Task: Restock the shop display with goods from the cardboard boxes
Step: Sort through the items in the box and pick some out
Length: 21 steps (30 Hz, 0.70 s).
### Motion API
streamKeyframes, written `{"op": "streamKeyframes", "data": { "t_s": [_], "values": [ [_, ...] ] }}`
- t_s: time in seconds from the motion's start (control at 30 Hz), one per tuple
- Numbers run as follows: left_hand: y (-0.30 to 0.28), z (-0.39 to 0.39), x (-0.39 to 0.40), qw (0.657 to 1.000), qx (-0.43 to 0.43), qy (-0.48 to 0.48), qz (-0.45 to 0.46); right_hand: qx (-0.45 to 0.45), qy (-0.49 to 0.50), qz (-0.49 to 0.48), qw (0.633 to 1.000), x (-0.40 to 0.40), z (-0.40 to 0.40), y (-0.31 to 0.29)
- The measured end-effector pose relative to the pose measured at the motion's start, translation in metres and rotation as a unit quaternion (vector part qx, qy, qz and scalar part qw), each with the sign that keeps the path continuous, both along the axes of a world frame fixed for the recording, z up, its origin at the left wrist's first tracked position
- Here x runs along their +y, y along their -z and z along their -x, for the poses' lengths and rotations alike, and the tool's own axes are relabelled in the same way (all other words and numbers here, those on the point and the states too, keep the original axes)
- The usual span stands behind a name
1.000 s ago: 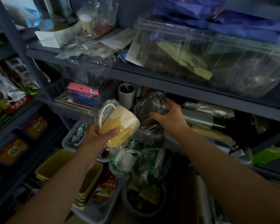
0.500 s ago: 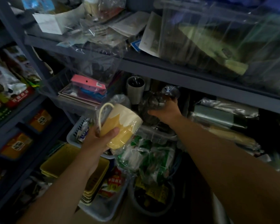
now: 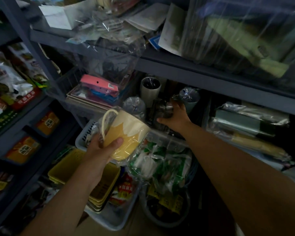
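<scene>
On the far left a side rack (image 3: 15,114) carries printed snack packets (image 3: 10,89), blurred beyond reading; next to it, on the middle shelf (image 3: 211,77) of the main unit, a pink box (image 3: 99,85) lies on flat packs inside a clear bag. The left hand (image 3: 100,150) grips a yellow and cream mug (image 3: 128,135) wrapped in clear plastic, thumb pressed across the front and fingers curled round the far side by the handle; the mug is tilted, held in the air just in front of the shelf edge and above a white basket (image 3: 85,133). Behind it a wrapped grey cup (image 3: 134,105) and an open pale cup (image 3: 150,91) already stand on the shelf. To the right, the right hand (image 3: 175,114) reaches in among them, fingers curled on a crinkled plastic-wrapped item (image 3: 162,108), just beside another wrapped cup (image 3: 189,97); further right lie wrapped rolls (image 3: 249,120).

My judgement: the cup section is partly stocked; the mug is not yet placed, and the right hand seems to be making room for it; how much stock is left cannot be judged, since no cardboard box is clearly in view.

The item under the right hand is too dark to identify; its fingertips are hidden by plastic; the lower shelves are dim; the top shelf is cut off.
</scene>
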<state>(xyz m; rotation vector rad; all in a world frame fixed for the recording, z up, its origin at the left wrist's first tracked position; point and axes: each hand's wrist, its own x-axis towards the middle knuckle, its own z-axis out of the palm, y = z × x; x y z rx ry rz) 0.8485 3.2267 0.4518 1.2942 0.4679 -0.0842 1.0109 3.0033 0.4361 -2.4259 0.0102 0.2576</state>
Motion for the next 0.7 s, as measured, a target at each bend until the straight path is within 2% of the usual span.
{"op": "streamKeyframes", "data": {
  "t_s": [0.1, 0.13, 0.2, 0.23, 0.27, 0.37, 0.5, 0.7],
  "values": [
    [-0.008, -0.003, -0.009, 1.0, -0.007, 0.015, -0.001, -0.083, 0.0, 0.027, 0.996, -0.016, 0.011, -0.017],
    [-0.012, -0.004, -0.014, 1.0, -0.007, 0.022, -0.003, -0.099, -0.003, 0.001, 0.995, -0.021, 0.02, -0.028],
    [-0.018, -0.007, -0.025, 0.999, -0.008, 0.047, -0.005, -0.058, -0.025, -0.133, 0.989, -0.027, 0.048, -0.054],
    [-0.021, -0.008, -0.032, 0.998, -0.01, 0.069, -0.007, -0.008, -0.057, -0.198, 0.979, -0.03, 0.063, -0.066],
    [-0.023, -0.009, -0.039, 0.996, -0.011, 0.093, -0.007, 0.045, -0.095, -0.222, 0.969, -0.033, 0.076, -0.076],
    [-0.025, -0.014, -0.058, 0.988, -0.022, 0.152, 0.004, 0.121, -0.156, -0.194, 0.961, -0.043, 0.095, -0.09],
    [-0.03, -0.02, -0.077, 0.984, -0.028, 0.174, -0.018, 0.118, -0.088, -0.176, 0.973, -0.058, 0.095, -0.095],
    [-0.036, -0.028, -0.069, 0.987, -0.046, 0.055, -0.144, 0.019, 0.014, -0.032, 0.999, -0.069, 0.082, -0.102]
  ]
}}
